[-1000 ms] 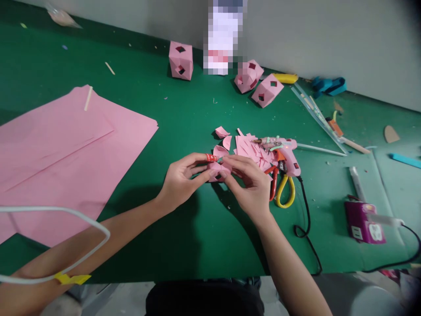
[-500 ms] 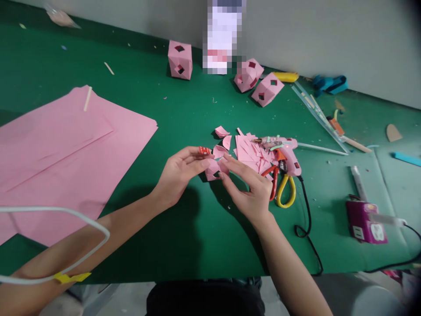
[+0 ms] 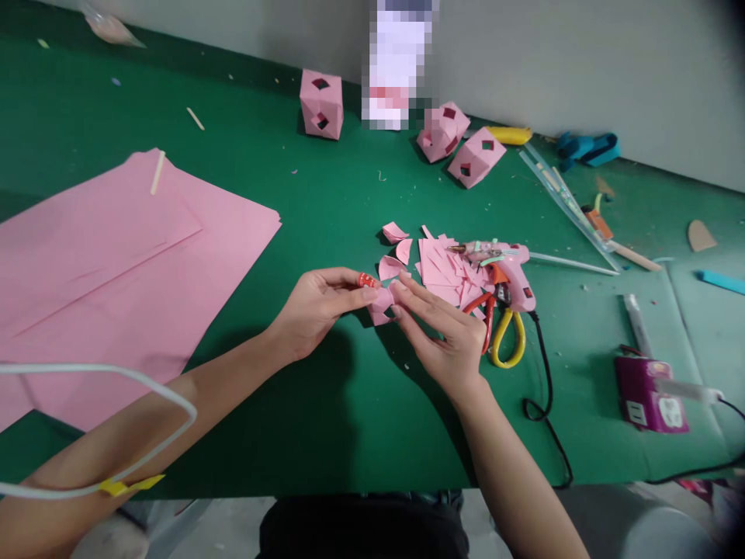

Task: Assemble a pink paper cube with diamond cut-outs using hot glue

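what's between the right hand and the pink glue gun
In the head view, pink paper scraps and a red tool handle lie between the right hand and the glue gun.

Worktop [image 3: 326,210]: green, littered with small specks. Left: overlapping pink sheets [image 3: 215,248]. Rear: one pink paper cube [image 3: 322,101] alone, two further cut-out cubes [image 3: 441,128] together. Centre: curved pink pieces [image 3: 391,268] beside heaped paper scraps [image 3: 434,268]. Right: purple box [image 3: 637,388], blue strip [image 3: 725,282].
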Tool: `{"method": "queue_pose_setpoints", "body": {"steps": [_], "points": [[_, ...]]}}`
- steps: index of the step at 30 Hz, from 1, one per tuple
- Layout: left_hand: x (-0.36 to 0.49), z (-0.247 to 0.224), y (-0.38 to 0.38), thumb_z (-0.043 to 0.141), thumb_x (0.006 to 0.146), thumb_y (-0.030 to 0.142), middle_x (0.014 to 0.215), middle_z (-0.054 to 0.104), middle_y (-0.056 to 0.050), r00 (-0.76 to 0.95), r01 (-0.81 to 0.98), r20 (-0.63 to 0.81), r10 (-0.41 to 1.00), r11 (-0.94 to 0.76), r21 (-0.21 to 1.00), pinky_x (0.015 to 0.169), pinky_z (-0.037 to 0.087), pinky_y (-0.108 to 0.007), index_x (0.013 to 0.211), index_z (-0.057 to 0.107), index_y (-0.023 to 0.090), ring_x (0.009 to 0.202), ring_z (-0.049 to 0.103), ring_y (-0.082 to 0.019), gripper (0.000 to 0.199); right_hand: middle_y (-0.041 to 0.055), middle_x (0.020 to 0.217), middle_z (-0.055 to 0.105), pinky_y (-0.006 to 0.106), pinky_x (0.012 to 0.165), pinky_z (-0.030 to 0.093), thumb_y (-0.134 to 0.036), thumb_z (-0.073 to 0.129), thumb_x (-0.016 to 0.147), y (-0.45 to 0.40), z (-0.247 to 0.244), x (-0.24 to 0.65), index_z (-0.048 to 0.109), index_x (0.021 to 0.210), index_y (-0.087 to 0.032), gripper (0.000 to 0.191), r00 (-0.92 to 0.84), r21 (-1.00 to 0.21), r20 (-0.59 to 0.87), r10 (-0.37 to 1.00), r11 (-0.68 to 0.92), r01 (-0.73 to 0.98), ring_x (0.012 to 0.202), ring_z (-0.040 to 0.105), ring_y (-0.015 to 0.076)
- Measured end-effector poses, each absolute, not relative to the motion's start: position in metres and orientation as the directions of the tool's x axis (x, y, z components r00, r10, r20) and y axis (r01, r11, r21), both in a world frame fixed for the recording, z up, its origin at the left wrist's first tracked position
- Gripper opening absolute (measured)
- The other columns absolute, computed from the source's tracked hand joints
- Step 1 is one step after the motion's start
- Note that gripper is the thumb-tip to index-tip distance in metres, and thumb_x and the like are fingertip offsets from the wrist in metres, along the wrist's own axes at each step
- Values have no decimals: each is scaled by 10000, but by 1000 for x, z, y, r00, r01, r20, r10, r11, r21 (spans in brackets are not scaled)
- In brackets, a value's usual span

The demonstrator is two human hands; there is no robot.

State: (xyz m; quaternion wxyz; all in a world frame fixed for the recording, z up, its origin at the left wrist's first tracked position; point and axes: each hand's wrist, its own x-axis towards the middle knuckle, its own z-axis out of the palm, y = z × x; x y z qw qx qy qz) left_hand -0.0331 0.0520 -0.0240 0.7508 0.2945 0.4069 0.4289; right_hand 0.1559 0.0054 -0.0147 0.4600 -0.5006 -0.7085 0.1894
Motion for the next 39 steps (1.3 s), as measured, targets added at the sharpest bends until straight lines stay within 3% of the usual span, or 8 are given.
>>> {"method": "queue_pose_setpoints", "body": {"steps": [6,19,23,25,27,30,34,39], "points": [[-34,-24,52,957,647,259,847,812,-64,301,-348,-344,890,438,829,862,624,-372,770,827,186,802,750,-196,193,-18,1302,736,407,1054,641,-126,707,925,6,-15,159,748,1265,-346,406,-134,-737,432,892,435,518,1176,748,244],[-35,-25,51,954,658,225,854,780,-36,307,-401,-315,898,422,813,821,605,-309,781,788,181,805,719,-160,211,-13,1313,754,451,1103,602,-160,696,937,4,-15,161,733,1292,-361,410,-167,-768,385,908,415,487,1219,729,245],[-35,-23,54,949,662,212,858,733,-6,322,-458,-330,887,451,766,810,586,-264,918,755,195,820,698,-134,321,33,1563,567,528,1219,466,-254,760,903,6,-14,161,555,1492,-357,632,-121,-857,311,943,333,394,1450,539,288],[-35,-25,55,945,666,210,864,708,7,323,-508,-334,885,460,728,839,580,-258,943,735,203,833,689,-124,349,49,1632,478,532,1204,473,-326,779,892,8,-15,161,467,1542,-376,722,-70,-940,215,974,225,258,1471,511,296],[-36,-27,56,945,667,217,884,696,11,317,-555,-331,889,457,695,874,573,-259,940,719,208,854,684,-121,354,62,1584,530,494,1141,537,-387,780,890,10,-18,161,471,1522,-386,703,-62,-991,81,995,87,103,1384,598,273],[-37,-28,55,942,678,221,927,711,3,350,-576,-333,875,482,660,892,568,-258,993,710,221,890,698,-130,391,51,1361,698,414,1002,621,-415,771,896,11,-20,161,576,1416,-361,558,-77,-998,-52,996,-55,-40,1125,725,208],[-38,-25,52,918,720,252,998,750,-36,458,-515,-321,829,542,664,885,567,-279,1129,683,230,931,726,-167,472,26,1198,756,354,853,640,-406,772,897,9,-16,158,708,1237,-336,353,-3,-997,-52,999,-52,-48,951,724,175],[-38,-20,50,923,717,336,1001,776,-67,506,-470,-316,802,564,679,858,571,-327,1227,629,226,937,751,-225,599,11,972,765,335,784,635,-394,833,834,8,-9,157,767,1136,-303,322,-30,-996,-70,997,-72,-44,868,717,176]]}}
